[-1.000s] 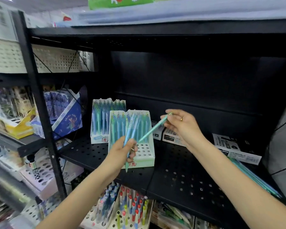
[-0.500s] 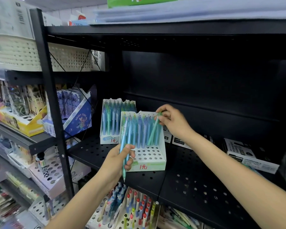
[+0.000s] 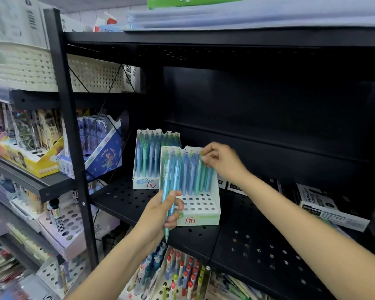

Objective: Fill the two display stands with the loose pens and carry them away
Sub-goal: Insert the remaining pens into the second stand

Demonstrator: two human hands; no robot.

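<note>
On black perforated shelf, right fingers pinch a stand's green pen; left fingers curl around loose pens (tips down).

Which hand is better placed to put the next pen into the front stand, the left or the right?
Probably the right hand. It is at the top of the front stand, its fingers on a green pen in the back row. The left hand grips the spare pens before the stand, so it serves as the supply.

A single head-worn view looks forward and slightly down, close onto the black shelf.
</note>
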